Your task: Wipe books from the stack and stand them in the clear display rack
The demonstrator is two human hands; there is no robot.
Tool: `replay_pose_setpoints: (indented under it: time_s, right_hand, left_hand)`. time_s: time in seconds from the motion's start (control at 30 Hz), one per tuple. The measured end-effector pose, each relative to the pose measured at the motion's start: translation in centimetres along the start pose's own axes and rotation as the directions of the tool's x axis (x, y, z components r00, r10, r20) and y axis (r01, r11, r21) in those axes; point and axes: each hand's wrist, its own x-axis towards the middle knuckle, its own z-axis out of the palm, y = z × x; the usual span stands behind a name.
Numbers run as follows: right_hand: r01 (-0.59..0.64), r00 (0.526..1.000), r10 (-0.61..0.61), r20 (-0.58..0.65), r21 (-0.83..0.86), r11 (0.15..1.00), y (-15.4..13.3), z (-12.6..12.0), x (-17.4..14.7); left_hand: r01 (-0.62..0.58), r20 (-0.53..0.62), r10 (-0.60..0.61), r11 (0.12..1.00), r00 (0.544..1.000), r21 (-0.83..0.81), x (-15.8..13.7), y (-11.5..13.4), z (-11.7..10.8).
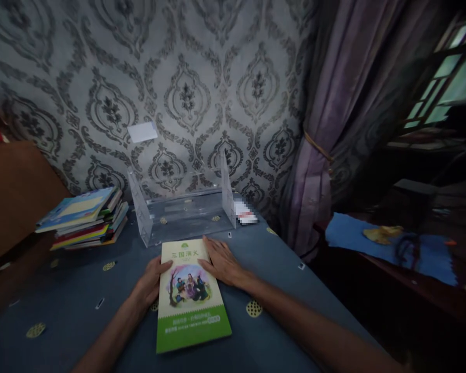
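A green and cream book [190, 321] with a picture of several figures on its cover faces up over the blue tablecloth. My left hand [152, 277] grips its left edge, the thumb on the cover and the other fingers hidden at the side. At the upper right edge, my right hand [222, 260] holds it too, thumb on the cover and fingers along the side. Just beyond the book stands a clear plastic rack [142, 212] with two upright side panels and a bare base between them.
A stack of books [89, 215] lies at the left near a brown box [19, 191]. Beside the rack's right panel is a small white item [245, 212], blurred. Patterned wallpaper backs the table [279, 269]. A purple curtain [314, 171] hangs past its right edge, near a blue cloth [349, 235].
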Motion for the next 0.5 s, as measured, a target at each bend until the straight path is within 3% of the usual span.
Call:
replay_pose_setpoints:
  time_s: [0.1,0.2,0.27,0.3,0.4,0.5]
  right_hand:
    - [-0.074,0.995,0.092,-0.038,0.333,0.940,1.0,0.3,0.7]
    - [-0.074,0.997,0.068,0.037,0.716,0.694,1.2,-0.2,1.5]
    - [-0.030,1.000,0.021,0.022,0.825,0.565,0.6,-1.3,1.8]
    - [0.012,1.000,0.009,-0.020,0.841,0.541,0.2,-2.1,1.7]
    - [0.172,0.981,-0.031,-0.192,0.784,0.597,-1.2,-4.8,1.0]
    - [0.251,0.939,-0.065,-0.339,0.543,0.801,-1.9,-6.4,0.0]
  left_hand:
    - [-0.103,0.024,0.104,0.994,0.994,-0.029,-0.8,0.9,1.1]
    - [-0.252,0.038,0.253,0.967,0.967,-0.031,-1.7,2.4,2.8]
    - [-0.354,0.048,0.354,0.935,0.934,-0.012,-2.2,3.4,4.0]
    - [-0.399,0.060,0.398,0.917,0.915,0.003,-2.4,3.9,4.5]
    - [-0.508,0.132,0.495,0.856,0.859,0.093,-2.7,4.8,5.3]
    - [-0.594,0.176,0.569,0.752,0.804,0.285,-2.6,4.6,5.0]
